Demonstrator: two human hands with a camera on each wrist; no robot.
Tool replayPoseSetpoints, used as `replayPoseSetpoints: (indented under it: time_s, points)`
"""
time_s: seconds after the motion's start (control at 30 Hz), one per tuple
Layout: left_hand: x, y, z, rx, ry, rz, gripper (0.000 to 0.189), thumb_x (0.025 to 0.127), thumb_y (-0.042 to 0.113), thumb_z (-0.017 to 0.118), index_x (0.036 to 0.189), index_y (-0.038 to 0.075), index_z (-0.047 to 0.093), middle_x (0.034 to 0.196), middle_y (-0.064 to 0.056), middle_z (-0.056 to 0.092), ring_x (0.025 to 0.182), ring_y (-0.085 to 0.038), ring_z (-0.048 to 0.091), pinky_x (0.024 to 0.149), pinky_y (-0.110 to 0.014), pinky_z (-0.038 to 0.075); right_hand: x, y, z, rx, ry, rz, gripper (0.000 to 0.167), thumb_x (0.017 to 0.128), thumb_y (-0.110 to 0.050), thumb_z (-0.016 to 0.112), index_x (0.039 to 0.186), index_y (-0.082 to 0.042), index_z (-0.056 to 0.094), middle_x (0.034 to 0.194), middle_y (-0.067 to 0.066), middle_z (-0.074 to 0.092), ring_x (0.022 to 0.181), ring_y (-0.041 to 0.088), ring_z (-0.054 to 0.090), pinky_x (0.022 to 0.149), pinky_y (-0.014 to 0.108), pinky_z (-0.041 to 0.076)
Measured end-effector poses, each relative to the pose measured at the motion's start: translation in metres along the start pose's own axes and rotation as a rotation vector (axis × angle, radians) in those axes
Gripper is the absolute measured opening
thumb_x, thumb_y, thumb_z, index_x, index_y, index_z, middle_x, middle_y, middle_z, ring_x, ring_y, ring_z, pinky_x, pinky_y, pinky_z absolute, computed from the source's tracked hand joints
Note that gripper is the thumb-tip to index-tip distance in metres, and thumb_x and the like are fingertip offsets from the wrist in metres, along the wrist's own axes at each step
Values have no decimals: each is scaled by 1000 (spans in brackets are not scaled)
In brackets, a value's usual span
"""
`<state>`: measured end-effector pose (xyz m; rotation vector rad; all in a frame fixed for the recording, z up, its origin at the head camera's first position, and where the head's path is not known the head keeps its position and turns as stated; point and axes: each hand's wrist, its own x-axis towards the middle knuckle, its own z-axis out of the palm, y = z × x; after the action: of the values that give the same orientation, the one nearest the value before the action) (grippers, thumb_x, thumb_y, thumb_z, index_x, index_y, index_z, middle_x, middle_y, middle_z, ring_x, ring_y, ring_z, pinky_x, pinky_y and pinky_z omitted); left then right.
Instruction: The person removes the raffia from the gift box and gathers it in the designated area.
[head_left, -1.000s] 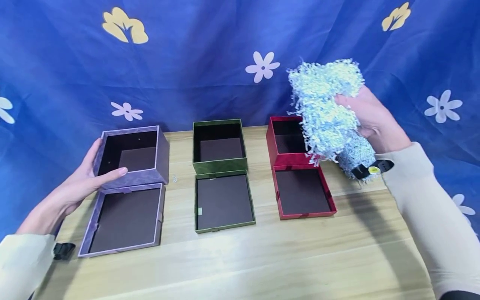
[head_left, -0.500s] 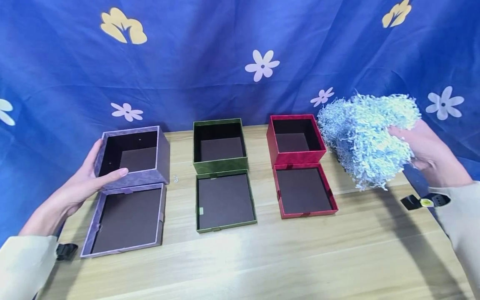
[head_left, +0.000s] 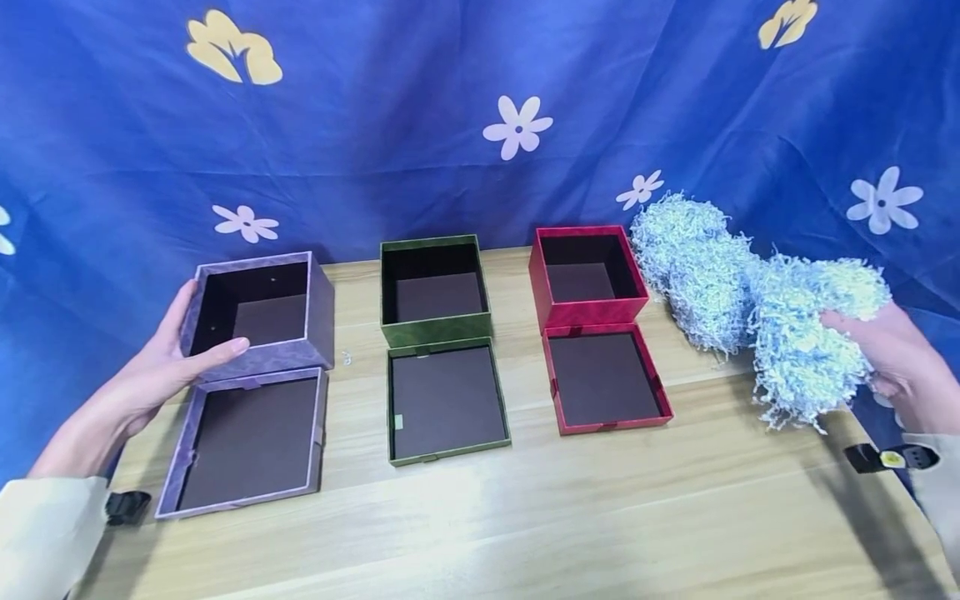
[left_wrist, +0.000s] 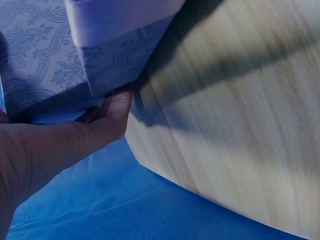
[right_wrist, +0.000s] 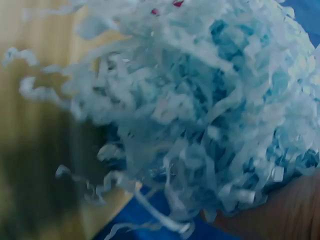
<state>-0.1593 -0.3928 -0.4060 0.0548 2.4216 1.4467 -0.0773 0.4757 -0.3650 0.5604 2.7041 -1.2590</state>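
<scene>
My left hand (head_left: 161, 367) holds the front left corner of an open purple box (head_left: 318, 321), thumb across its front wall and the other fingers along its left side. The left wrist view shows the box's patterned walls (left_wrist: 47, 55) close to my fingers. Over the table's right side, my right hand (head_left: 903, 354) grips a fluffy clump of light blue shredded paper (head_left: 806, 358). Those curly strips (right_wrist: 200, 100) fill most of the right wrist view and hide the fingers. A second pile of shredded paper (head_left: 701, 279) lies beside the red box (head_left: 596, 314).
A green box (head_left: 438, 327) stands open in the middle. Before the boxes lie a purple lid (head_left: 251, 446), a green lid (head_left: 450, 400) and a red lid (head_left: 607, 379), insides up. A paper scrap (head_left: 347, 358) rests on the wooden table (head_left: 420, 533). A blue flowered curtain (head_left: 420, 125) hangs behind.
My right hand has moved right and down with its clump of shredded paper, away from above the red box. The other pile now shows fully. My left hand has stayed at the purple box.
</scene>
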Motion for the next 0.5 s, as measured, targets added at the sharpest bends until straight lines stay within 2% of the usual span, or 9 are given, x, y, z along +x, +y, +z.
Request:
replayPoseSetpoints:
  time_s: [0.07, 0.1, 0.17, 0.2, 0.23, 0.27, 0.3, 0.4, 0.5]
  points:
    - [0, 0, 0, -1, 3, -2, 108, 111, 30, 65, 165, 49, -28, 170, 19, -38, 153, -16, -39, 119, -69, -20, 3, 10, 6, 38, -17, -6, 100, 111, -42, 59, 169, -2, -12, 148, 55, 16, 41, 5, 33, 34, 25, 33]
    - [0, 0, 0, -3, 5, -1, 108, 111, 30, 65, 165, 49, -27, 170, 19, -38, 153, -16, -38, 119, -69, -20, 7, 14, 10, 54, -19, -27, 99, 112, -38, 59, 170, -3, -12, 154, 55, 11, 48, 7, 45, 39, 21, 38]
    - [0, 0, 0, -5, 8, 4, 108, 111, 29, 65, 165, 48, -27, 170, 19, -38, 154, -16, -38, 119, -68, -21, 13, 21, 20, 99, -40, -51, 95, 113, -30, 59, 171, -3, -11, 164, 48, 5, 80, 21, 64, 60, 19, 51]
    - [1, 0, 0, -8, 9, 7, 108, 111, 29, 65, 166, 48, -27, 171, 19, -37, 154, -15, -38, 119, -67, -21, 16, 23, 25, 101, -50, -43, 97, 113, -29, 59, 170, -1, -14, 166, 46, 1, 109, 30, 64, 82, 21, 54]
    - [1, 0, 0, -10, 9, 9, 108, 111, 29, 65, 166, 48, -26, 171, 20, -37, 154, -15, -38, 119, -66, -21, 18, 25, 29, 113, -70, -32, 99, 113, -28, 59, 169, -1, -18, 169, 44, -6, 137, 38, 50, 104, 26, 48]
    - [1, 1, 0, -11, 8, 11, 108, 111, 28, 64, 165, 49, -26, 171, 20, -37, 154, -14, -38, 119, -66, -21, 21, 27, 33, 121, -88, -26, 99, 113, -26, 58, 168, 1, -20, 171, 40, -11, 153, 41, 27, 121, 33, 34]
    - [1, 1, 0, -11, 5, 13, 107, 111, 28, 64, 165, 49, -26, 171, 20, -37, 153, -14, -38, 119, -66, -21, 23, 28, 37, 133, -112, -14, 100, 114, -25, 57, 167, 1, -24, 172, 36, -17, 160, 42, 4, 129, 41, 18]
    - [1, 1, 0, -4, -1, 8, 107, 112, 27, 63, 164, 50, -27, 170, 19, -38, 153, -16, -39, 118, -68, -21, 29, 31, 43, 113, -196, 44, 107, 114, -29, 55, 158, 3, -37, 166, 36, -34, 154, 58, -18, 125, 71, 1]
    - [1, 2, -1, 8, -7, -1, 107, 112, 28, 63, 163, 52, -28, 169, 20, -39, 153, -18, -40, 118, -71, -20, 35, 33, 47, 54, -229, 78, 111, 114, -38, 53, 155, 5, -41, 163, 38, -39, 151, 61, -25, 121, 78, 1]
